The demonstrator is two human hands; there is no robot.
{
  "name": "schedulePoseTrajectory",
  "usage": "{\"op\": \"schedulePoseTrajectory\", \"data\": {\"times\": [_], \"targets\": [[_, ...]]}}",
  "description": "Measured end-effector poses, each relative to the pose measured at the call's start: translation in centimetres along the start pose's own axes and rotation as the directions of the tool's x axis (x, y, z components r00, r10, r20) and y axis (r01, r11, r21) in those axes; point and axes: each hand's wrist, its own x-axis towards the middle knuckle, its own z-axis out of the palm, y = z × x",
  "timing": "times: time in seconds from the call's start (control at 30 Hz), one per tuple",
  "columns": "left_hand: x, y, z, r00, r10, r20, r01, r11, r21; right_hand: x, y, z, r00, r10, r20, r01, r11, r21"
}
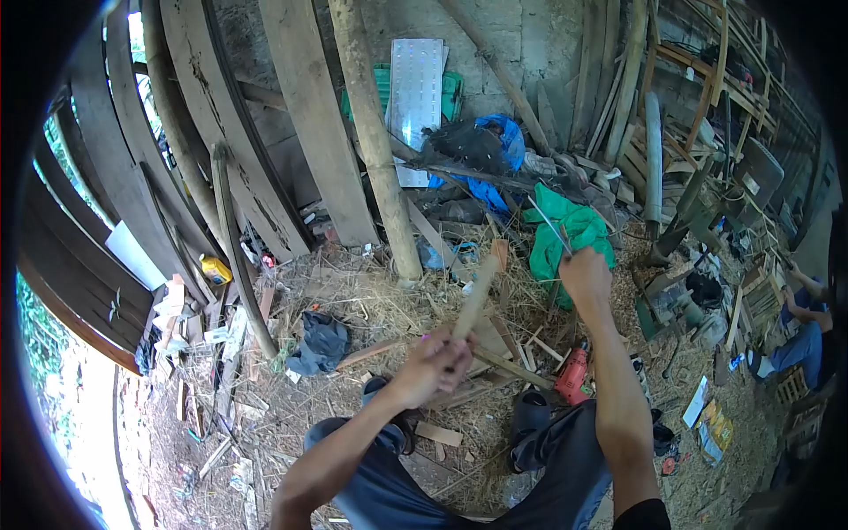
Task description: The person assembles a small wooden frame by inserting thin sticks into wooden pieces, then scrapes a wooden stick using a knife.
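Observation:
My left hand (pixel 431 369) is closed around a pale wooden stick (pixel 478 296), which points up and away from me. Higher and to the right, my right hand (pixel 586 272) grips a thin, light-coloured tool like a narrow blade (pixel 548 223); its exact kind is hard to make out. Its tip points to the upper left, apart from the stick. Behind the tool lies a crumpled green plastic bag (pixel 574 221). On the ground between my right forearm and my feet rests a red power drill (pixel 573 376).
A wooden post (pixel 375 141) and leaning planks (pixel 314 115) stand ahead. A black plastic bag (pixel 320 344) and a yellow bottle (pixel 215 268) lie to the left. Wood scraps and shavings litter the ground. Another person (pixel 804 322) sits at the far right.

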Motion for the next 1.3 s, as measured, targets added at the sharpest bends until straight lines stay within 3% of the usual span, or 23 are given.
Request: {"op": "schedulePoseTrajectory", "data": {"times": [0.13,0.2,0.23,0.3,0.37,0.47,0.5,0.53,0.57,0.6,0.63,0.67,0.73,0.87,0.93,0.97,1.0,1.03,1.07,1.13,1.17,1.23,1.3], "targets": [[1.7,2.2,-0.7,0.988,0.056,-0.141,-0.066,0.995,-0.07,-5.7,-2.5,-2.0,0.909,-0.39,0.15,0.353,0.908,0.225],[2.0,2.3,0.1,0.993,-0.003,-0.121,0.001,1.0,-0.016,-8.9,-4.8,-2.2,0.852,-0.509,0.122,0.482,0.853,0.199],[2.0,2.1,0.4,0.991,-0.064,-0.115,0.069,0.997,0.036,-9.0,-5.0,-1.4,0.858,-0.498,0.125,0.47,0.86,0.2],[2.4,1.0,0.7,0.988,-0.035,-0.147,0.044,0.997,0.058,-8.2,-5.3,0.6,0.802,-0.582,0.136,0.572,0.813,0.108],[2.4,0.9,0.7,0.983,0.008,-0.183,0.006,0.997,0.077,-7.0,-5.6,0.1,0.818,-0.539,0.2,0.528,0.842,0.11],[2.3,1.6,0.5,0.987,0.0,-0.161,-0.008,0.999,-0.051,-2.7,-3.3,1.9,0.961,-0.275,0.017,0.275,0.961,-0.006],[1.5,1.3,0.5,0.994,-0.05,-0.097,0.047,0.998,-0.034,-1.2,-1.7,1.6,0.986,-0.168,-0.002,0.168,0.986,0.001],[1.1,1.2,0.4,0.994,-0.105,-0.031,0.104,0.994,-0.012,-0.7,-0.8,1.4,0.986,-0.169,-0.004,0.169,0.986,0.007],[1.2,1.2,0.2,0.994,-0.106,-0.03,0.106,0.994,-0.008,-0.4,0.1,1.2,0.992,-0.128,-0.007,0.128,0.992,0.01],[1.6,1.0,-0.1,0.992,-0.024,-0.121,0.041,0.99,0.138,-0.4,0.6,0.9,0.996,-0.089,-0.013,0.089,0.996,0.008],[2.1,0.6,-0.3,0.977,0.07,-0.199,-0.012,0.96,0.279,-1.7,-0.4,-0.1,0.988,-0.148,0.046,0.146,0.988,0.053],[2.6,0.3,-0.5,0.978,0.071,-0.195,-0.016,0.963,0.27,-3.7,-1.9,-0.7,0.972,-0.208,0.105,0.198,0.975,0.099],[3.5,0.2,-0.8,0.963,0.141,-0.228,-0.017,0.882,0.47,-7.1,-4.0,-1.0,0.838,-0.478,0.263,0.471,0.877,0.092],[3.2,-0.2,-0.2,0.962,0.186,-0.198,-0.059,0.853,0.518,-7.8,-5.1,2.2,0.801,-0.553,0.229,0.544,0.832,0.108],[3.8,0.0,-1.0,0.933,0.303,-0.194,-0.116,0.764,0.634,-6.4,-5.8,1.5,0.828,-0.533,0.172,0.522,0.846,0.108],[3.3,-0.3,-1.0,0.929,0.313,-0.198,-0.123,0.765,0.632,-5.0,-5.5,2.7,0.918,-0.378,0.124,0.375,0.926,0.046],[2.5,-1.1,-1.0,0.932,0.338,-0.13,-0.145,0.676,0.723,-3.4,-4.6,3.9,0.976,-0.208,0.065,0.209,0.978,-0.003],[1.8,-1.6,-1.0,0.935,0.348,-0.065,-0.159,0.577,0.801,-1.5,-2.2,3.4,0.985,-0.161,0.056,0.161,0.987,0.016],[1.1,-1.4,-0.9,0.936,0.345,-0.07,-0.15,0.571,0.807,0.2,0.5,3.0,0.993,-0.11,0.049,0.107,0.993,0.045],[0.0,-0.1,-0.1,0.961,0.086,-0.262,0.05,0.88,0.473,0.9,2.6,2.4,0.99,-0.035,0.136,0.03,0.999,0.036],[0.4,0.1,-0.8,0.96,0.098,-0.263,0.038,0.883,0.468,0.8,2.4,2.6,0.991,-0.046,0.129,0.043,0.999,0.031],[1.7,0.9,-2.0,0.972,0.056,-0.229,0.016,0.954,0.299,-0.8,1.5,3.0,0.942,-0.242,0.234,0.168,0.94,0.297],[2.2,1.3,-1.6,0.972,0.057,-0.23,0.015,0.955,0.298,-2.5,-0.4,3.9,0.896,-0.311,0.316,-0.029,0.669,0.743]]}}
